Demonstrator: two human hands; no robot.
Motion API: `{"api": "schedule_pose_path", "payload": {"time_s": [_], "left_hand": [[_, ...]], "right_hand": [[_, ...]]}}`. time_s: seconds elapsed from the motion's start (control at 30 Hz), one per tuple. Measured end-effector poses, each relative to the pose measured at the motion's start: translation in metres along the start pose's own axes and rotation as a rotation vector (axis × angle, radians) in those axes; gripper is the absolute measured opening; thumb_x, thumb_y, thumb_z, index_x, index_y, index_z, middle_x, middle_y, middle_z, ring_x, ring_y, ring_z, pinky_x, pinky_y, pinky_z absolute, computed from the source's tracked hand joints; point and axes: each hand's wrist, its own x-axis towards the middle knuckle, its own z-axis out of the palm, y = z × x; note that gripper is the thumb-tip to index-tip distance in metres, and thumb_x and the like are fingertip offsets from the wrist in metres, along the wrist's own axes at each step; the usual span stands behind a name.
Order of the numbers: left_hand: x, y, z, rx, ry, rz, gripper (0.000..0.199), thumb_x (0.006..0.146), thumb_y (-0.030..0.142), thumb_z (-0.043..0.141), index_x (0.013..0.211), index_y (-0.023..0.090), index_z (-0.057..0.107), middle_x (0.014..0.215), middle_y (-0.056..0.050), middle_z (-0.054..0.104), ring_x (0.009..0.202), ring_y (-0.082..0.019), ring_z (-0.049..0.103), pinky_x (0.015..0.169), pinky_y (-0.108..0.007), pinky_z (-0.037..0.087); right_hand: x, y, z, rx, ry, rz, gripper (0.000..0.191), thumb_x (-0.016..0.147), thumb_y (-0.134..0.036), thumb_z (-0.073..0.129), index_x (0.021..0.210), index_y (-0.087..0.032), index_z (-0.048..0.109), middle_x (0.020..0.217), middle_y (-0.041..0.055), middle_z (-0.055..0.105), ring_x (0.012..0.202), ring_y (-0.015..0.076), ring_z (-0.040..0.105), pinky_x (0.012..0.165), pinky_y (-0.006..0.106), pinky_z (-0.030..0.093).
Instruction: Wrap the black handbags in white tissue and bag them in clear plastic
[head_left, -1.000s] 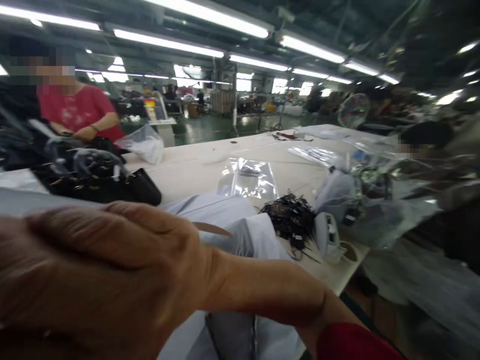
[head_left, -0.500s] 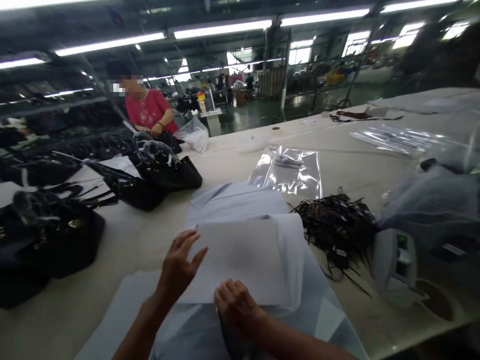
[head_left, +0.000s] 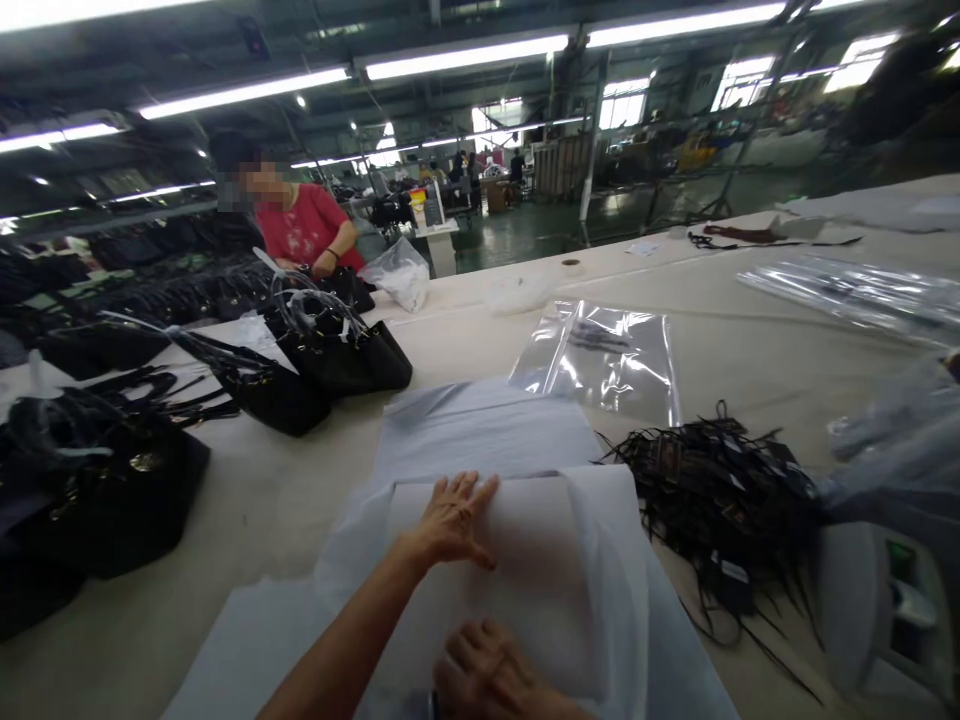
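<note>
My left hand (head_left: 456, 522) lies with spread fingers on a pale rectangular sheet (head_left: 536, 560). Below it, near the bottom edge of the view, my right hand (head_left: 480, 665) has its fingers curled over the sheet's lower part; a small dark object shows at its left side, too hidden to name. White tissue paper (head_left: 622, 530) surrounds the rectangle, and more thin paper (head_left: 472, 430) extends behind it.
Black handbags (head_left: 345, 360) with wrapped handles stand at the left. A clear plastic bag (head_left: 607, 360) lies beyond the paper. Black straps with tags (head_left: 720, 500) and a grey device (head_left: 881, 610) sit at the right. A person in red (head_left: 304, 225) stands across the table.
My left hand has moved right and come down onto the sheet. My right hand is lower in view. The camera view has shifted, and the sheet appears lower.
</note>
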Motion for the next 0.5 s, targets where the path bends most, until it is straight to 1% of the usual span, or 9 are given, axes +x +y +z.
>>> {"api": "schedule_pose_path", "payload": {"time_s": [0.07, 0.1, 0.13, 0.2, 0.23, 0.3, 0.37, 0.43, 0.5], "left_hand": [[0.000, -0.004, 0.006, -0.019, 0.038, 0.036, 0.105, 0.055, 0.047, 0.078, 0.143, 0.023, 0.026, 0.145, -0.021, 0.030, 0.133, -0.038, 0.028, 0.107, -0.057, 0.020], [0.001, -0.006, 0.008, -0.033, 0.041, 0.046, 0.104, 0.055, 0.048, 0.077, 0.143, 0.024, 0.026, 0.145, -0.021, 0.031, 0.132, -0.038, 0.029, 0.106, -0.058, 0.021], [0.002, -0.007, 0.010, -0.050, 0.043, 0.052, 0.104, 0.055, 0.049, 0.077, 0.142, 0.024, 0.027, 0.145, -0.021, 0.030, 0.132, -0.039, 0.029, 0.105, -0.059, 0.021], [0.005, -0.009, 0.014, -0.088, 0.035, 0.058, 0.109, 0.051, 0.055, 0.078, 0.143, 0.026, 0.026, 0.146, -0.021, 0.028, 0.132, -0.041, 0.028, 0.104, -0.062, 0.021], [0.007, -0.010, 0.017, -0.102, 0.030, 0.060, 0.112, 0.049, 0.057, 0.079, 0.143, 0.027, 0.025, 0.147, -0.021, 0.028, 0.132, -0.041, 0.028, 0.104, -0.063, 0.021], [0.010, -0.014, 0.025, -0.103, 0.046, 0.079, 0.116, 0.047, 0.061, 0.078, 0.143, 0.029, 0.022, 0.146, -0.022, 0.028, 0.132, -0.042, 0.028, 0.102, -0.065, 0.020], [0.014, -0.020, 0.039, -0.076, 0.110, 0.137, 0.118, 0.046, 0.067, 0.075, 0.144, 0.029, 0.020, 0.144, -0.023, 0.032, 0.129, -0.044, 0.033, 0.100, -0.067, 0.023], [0.018, -0.026, 0.055, -0.006, 0.251, 0.192, 0.113, 0.053, 0.068, 0.071, 0.144, 0.028, 0.019, 0.140, -0.022, 0.039, 0.125, -0.042, 0.039, 0.100, -0.064, 0.024], [0.021, -0.032, 0.069, 0.125, 0.442, 0.221, 0.094, 0.068, 0.057, 0.067, 0.144, 0.027, 0.020, 0.134, -0.017, 0.048, 0.121, -0.035, 0.045, 0.105, -0.056, 0.021]], "right_hand": [[0.018, 0.034, -0.025, 0.150, 0.080, 0.035, 0.022, 0.085, -0.038, 0.051, 0.075, -0.019, 0.055, 0.062, -0.0003, 0.058, 0.058, 0.0153, 0.051, 0.055, 0.027, 0.040], [0.030, 0.059, -0.038, 0.180, 0.071, 0.135, 0.017, 0.087, -0.032, 0.047, 0.083, -0.019, 0.058, 0.070, 0.0018, 0.062, 0.067, 0.0168, 0.055, 0.063, 0.029, 0.043], [0.042, 0.088, -0.050, 0.203, 0.046, 0.228, 0.017, 0.088, -0.026, 0.043, 0.089, -0.019, 0.059, 0.077, 0.0038, 0.064, 0.073, 0.0171, 0.057, 0.071, 0.030, 0.044], [0.064, 0.154, -0.059, 0.119, -0.038, 0.420, 0.022, 0.091, -0.025, 0.041, 0.097, -0.019, 0.062, 0.088, 0.0064, 0.066, 0.082, 0.0176, 0.059, 0.076, 0.030, 0.045], [0.073, 0.188, -0.056, 0.045, -0.160, 0.548, 0.024, 0.091, -0.025, 0.042, 0.102, -0.018, 0.062, 0.095, 0.0079, 0.066, 0.089, 0.0185, 0.059, 0.080, 0.030, 0.045], [0.085, 0.246, -0.035, -0.080, -0.473, 0.704, 0.026, 0.091, -0.025, 0.044, 0.110, -0.018, 0.062, 0.109, 0.0103, 0.064, 0.101, 0.0206, 0.058, 0.085, 0.030, 0.044], [0.088, 0.287, -0.004, -0.121, -0.634, 0.723, 0.026, 0.090, -0.023, 0.048, 0.111, -0.018, 0.063, 0.114, 0.0114, 0.063, 0.107, 0.0216, 0.056, 0.088, 0.031, 0.043], [0.087, 0.310, 0.031, -0.114, -0.694, 0.673, 0.030, 0.088, -0.026, 0.053, 0.117, -0.021, 0.060, 0.124, 0.0100, 0.059, 0.114, 0.0214, 0.052, 0.093, 0.031, 0.040], [0.084, 0.324, 0.060, -0.114, -0.733, 0.639, 0.043, 0.086, -0.031, 0.057, 0.127, -0.022, 0.052, 0.136, 0.0097, 0.049, 0.123, 0.0222, 0.045, 0.098, 0.033, 0.037]]}}
